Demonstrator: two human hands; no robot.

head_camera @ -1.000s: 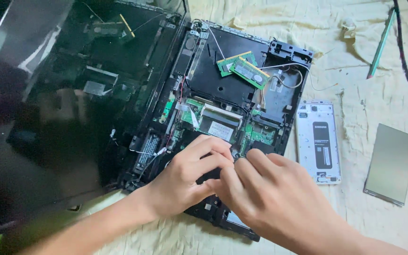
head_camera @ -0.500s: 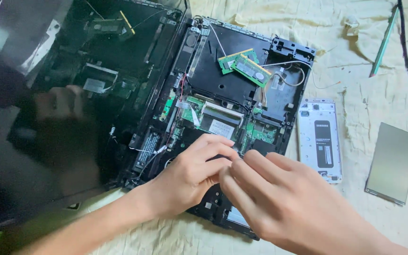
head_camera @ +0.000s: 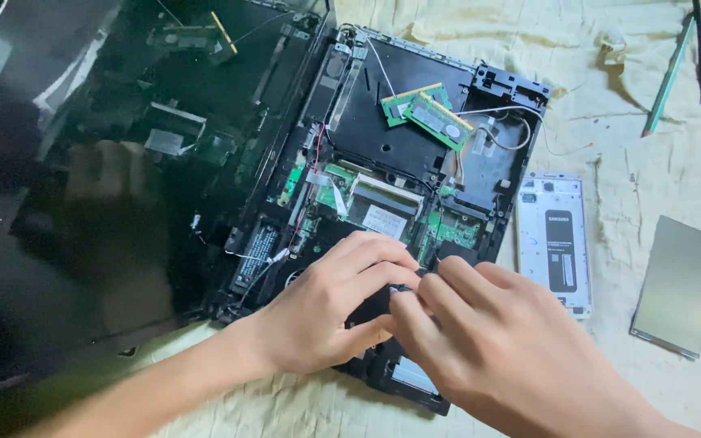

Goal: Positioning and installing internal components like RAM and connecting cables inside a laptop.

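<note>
Both hands meeting over opened laptop (head_camera: 415, 162): left hand (head_camera: 326, 312) and right hand (head_camera: 488, 341) fingertips pressed together, pinching small dark part (head_camera: 406, 288) above circuit board (head_camera: 448, 231).

Both the left hand (head_camera: 318, 312) and the right hand (head_camera: 496, 349) are bare, without gloves, rings or watch. Above the fingers, both forearms are also uncovered; no sleeve is visible. The fingernails are short.

L hand (head_camera: 326, 312) fingers, spread over the open laptop base (head_camera: 415, 122) 1 s ago, now bunched closer w/ tips meeting R hand (head_camera: 488, 341) at the base's near edge. R hand slid a bit toward near-right corner; its fingertips now pinch tighter by L's.
</note>
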